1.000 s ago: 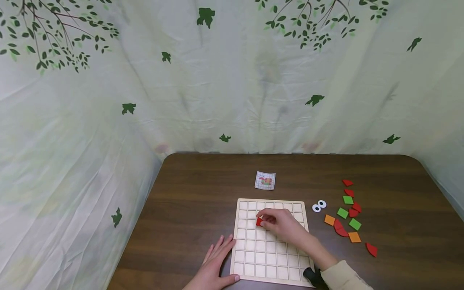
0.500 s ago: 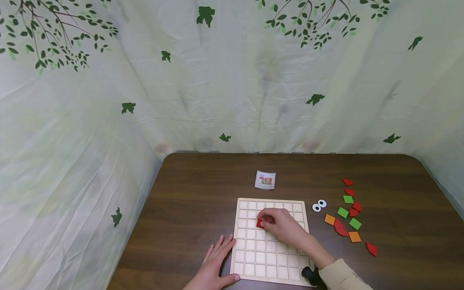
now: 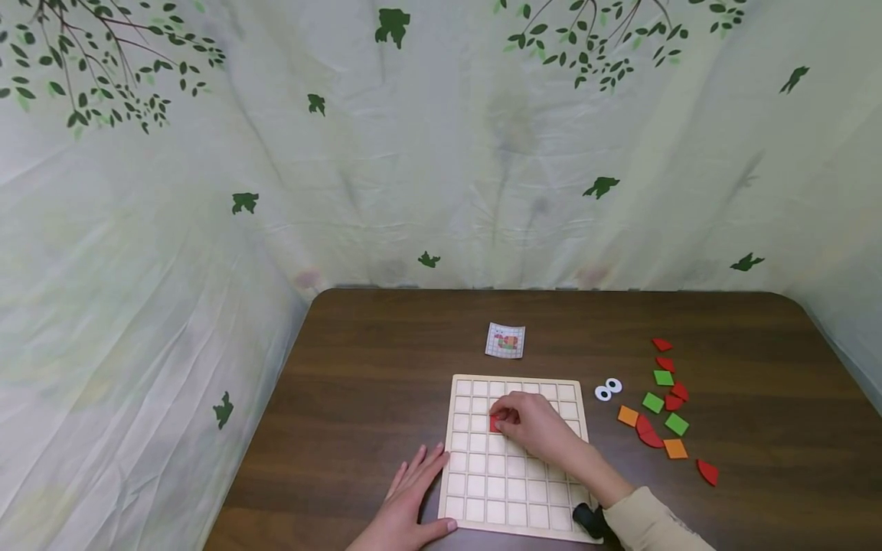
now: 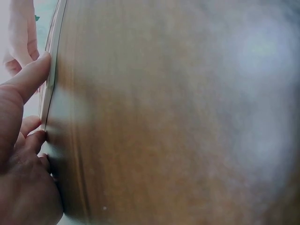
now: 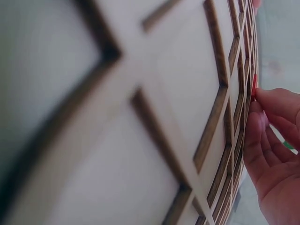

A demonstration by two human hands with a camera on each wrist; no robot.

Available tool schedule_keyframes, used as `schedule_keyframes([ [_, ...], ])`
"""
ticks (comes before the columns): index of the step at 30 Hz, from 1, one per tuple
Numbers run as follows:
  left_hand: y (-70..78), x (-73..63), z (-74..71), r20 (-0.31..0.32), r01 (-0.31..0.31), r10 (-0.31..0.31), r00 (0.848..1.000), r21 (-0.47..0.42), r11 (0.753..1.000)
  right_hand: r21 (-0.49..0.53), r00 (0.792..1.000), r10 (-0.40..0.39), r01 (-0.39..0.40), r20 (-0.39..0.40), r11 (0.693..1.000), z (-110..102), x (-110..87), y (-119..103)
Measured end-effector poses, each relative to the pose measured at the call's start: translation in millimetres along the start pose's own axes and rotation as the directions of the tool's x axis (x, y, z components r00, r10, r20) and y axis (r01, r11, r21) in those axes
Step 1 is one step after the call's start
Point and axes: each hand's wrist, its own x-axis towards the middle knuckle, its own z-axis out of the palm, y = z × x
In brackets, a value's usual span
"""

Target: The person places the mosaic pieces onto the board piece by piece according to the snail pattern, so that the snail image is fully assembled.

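A pale gridded wooden board point(image 3: 475, 486) lies on the brown table. My right hand point(image 3: 534, 425) reaches over it from the right, thumb and fingertips pinching a small red square tile point(image 3: 494, 424) at a cell in the upper left part. In the right wrist view the tile shows as a thin red edge point(image 5: 254, 86) low against the grid, at the fingertips. My left hand point(image 3: 406, 506) has its fingers extended along the board's left edge, thumb at the lower left corner. The left wrist view shows that thumb point(image 4: 35, 75) against the board's side.
Right of the board lie two eye discs point(image 3: 602, 393), several red pieces point(image 3: 707, 472), green tiles point(image 3: 677, 424) and orange tiles point(image 3: 675, 448). A small picture card point(image 3: 505, 340) lies beyond the board. A black wrist device point(image 3: 588, 520) overlaps the lower right corner. A printed curtain point(image 3: 441, 168) hangs behind.
The red square tile, tilted at first, now lies flatter in its cell, with my right fingers still at it. My left hand stays at the board's edge.
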Motion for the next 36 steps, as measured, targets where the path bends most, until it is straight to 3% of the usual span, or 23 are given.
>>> schedule_keyframes([
  [8, 0.6, 0.8, -1.0, 0.023, 0.02, -0.02, 1.0, -0.023, 1.0, 0.009, 1.0, 0.012, -0.012, 0.011, 1.0, -1, 0.4, 1],
  [17, 1.2, 0.5, -2.2, 0.073, 0.078, -0.074, 0.995, -0.058, 0.995, 0.078, 0.991, 0.081, -0.09, 0.105, 0.993, -14, -10.2, 0],
  [25, 0.3, -0.3, -0.5, 0.071, 0.088, -0.083, 0.994, -0.076, 0.993, 0.113, 0.996, 0.076, -0.082, 0.053, 0.99, -24, -29.2, 6],
  [30, 0.8, 0.4, -0.8, 0.077, 0.098, -0.091, 0.993, -0.079, 0.992, 0.082, 0.99, 0.138, -0.138, 0.014, 0.987, -36, -39.2, 12],
  [36, 1.7, 0.9, -1.2, 0.065, 0.08, -0.075, 0.995, -0.074, 0.994, 0.086, 0.967, 0.252, -0.248, -0.035, 0.965, -54, -53.8, 20],
])
